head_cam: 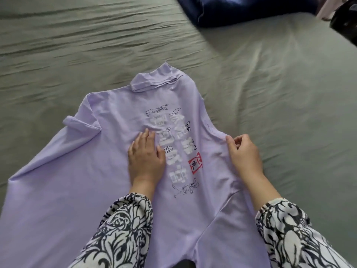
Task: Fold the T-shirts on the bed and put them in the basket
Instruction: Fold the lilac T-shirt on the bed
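1. Head cam view, looking down at a lilac T-shirt (73,171) spread flat on a grey-green bed sheet (289,93), collar pointing away, hem toward the bottom edge of the frame.
2. Printed side facing up: white block characters down the middle, small black line doodles around them, a red stamp-like mark (195,163) off to the right of the text.
3. Left hand (145,157) lying flat on the middle of the shirt, palm down, fingers straight and close together, pressing the fabric right over the left part of the print.
4. Right hand (244,155) at the shirt's right edge, fingers curled, thumb and fingertips pinching the fabric near the right sleeve seam. Cloth bunched into small wrinkles just under that pinch.
5. Left sleeve of the shirt (81,125) sticking out, cuff a bit rumpled and partly turned over. Right sleeve can't really be made out, seems tucked somewhere around the pinching hand.
6. Both forearms in loose black-and-white patterned sleeves (119,229), coming in from the bottom of the frame over the lower part of the shirt.
7. Dark blue bundle of fabric (241,10) at the top of the frame, well apart from the lilac shirt, lying on the same sheet.
8. Something dark and blurry (345,22) in the top right corner, can't tell what.
9. Sheet wrinkled in long ripples across the upper left.
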